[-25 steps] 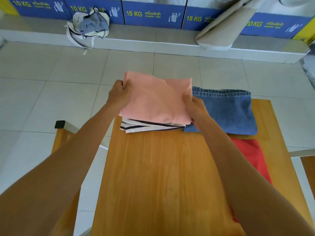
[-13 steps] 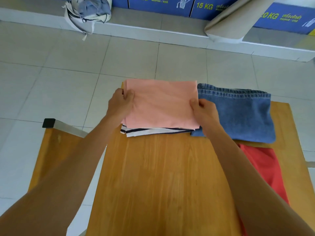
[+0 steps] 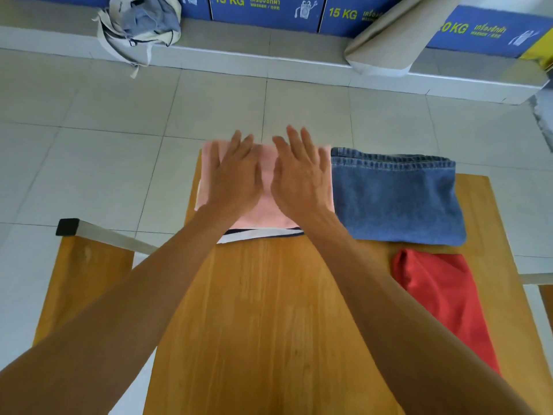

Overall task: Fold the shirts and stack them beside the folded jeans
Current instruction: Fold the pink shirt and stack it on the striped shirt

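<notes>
Pressing flat on the folded pink shirt (image 3: 270, 209), palms down, fingers spread wide and gripping nothing: left hand (image 3: 236, 178) on the shirt's left half, right hand (image 3: 302, 178) on its right half, thumbs close together over the middle. Slightly blurred fingertips reaching the shirt's far edge. Lying on top of a folded white shirt with dark stripes (image 3: 260, 234), of which only the near edge peeks out. Stacked at the far left corner of the wooden tabletop (image 3: 269, 324), with the far edge hanging a little past the tabletop rim. Just right of the pink shirt and touching its side: folded jeans (image 3: 395, 199), waistband toward the far edge. Nearer than the jeans, along the tabletop's right side: a red garment (image 3: 443, 298), loosely laid and not folded square. Beyond the pink shirt, across the tiled floor (image 3: 119, 115): a cloth bag (image 3: 140, 25) on a low ledge, under blue panels marked 15 KG.
</notes>
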Demonstrator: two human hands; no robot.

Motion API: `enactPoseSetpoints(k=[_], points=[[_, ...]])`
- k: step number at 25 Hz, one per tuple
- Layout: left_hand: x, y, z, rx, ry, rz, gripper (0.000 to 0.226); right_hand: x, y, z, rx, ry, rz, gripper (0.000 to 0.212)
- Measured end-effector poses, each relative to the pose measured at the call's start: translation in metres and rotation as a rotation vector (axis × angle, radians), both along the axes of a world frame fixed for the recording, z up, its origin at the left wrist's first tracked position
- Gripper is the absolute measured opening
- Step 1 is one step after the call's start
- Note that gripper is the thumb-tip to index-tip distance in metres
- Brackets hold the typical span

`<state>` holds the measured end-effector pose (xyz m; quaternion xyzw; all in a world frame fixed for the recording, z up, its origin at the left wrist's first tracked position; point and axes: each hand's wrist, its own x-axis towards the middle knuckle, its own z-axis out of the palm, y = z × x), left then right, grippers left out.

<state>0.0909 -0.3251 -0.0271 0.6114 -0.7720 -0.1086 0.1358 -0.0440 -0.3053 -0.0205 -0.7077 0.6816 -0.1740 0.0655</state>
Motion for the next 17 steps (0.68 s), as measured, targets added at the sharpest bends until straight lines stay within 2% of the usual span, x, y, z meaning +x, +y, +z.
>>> enactPoseSetpoints(k=[2,3,8,15,17], points=[[-0.002,0.003,-0.016,0.110,-0.081,-0.035,0.050,-0.002,0.003,-0.025,0.199,0.100,0.068,0.051],[0.003,0.004,-0.022,0.110,-0.124,-0.043,0.051,-0.010,0.006,-0.038,0.235,0.124,0.048,0.056],[0.021,-0.001,-0.035,0.106,-0.153,0.027,0.055,-0.024,0.012,-0.058,0.201,0.152,-0.095,0.073],[0.015,-0.007,-0.013,0.311,-0.248,-0.007,0.056,-0.026,0.016,-0.034,0.350,0.177,-0.040,0.070],[0.010,0.007,-0.002,0.279,-0.239,-0.009,0.056,-0.032,0.035,-0.023,0.354,0.157,-0.024,0.065]])
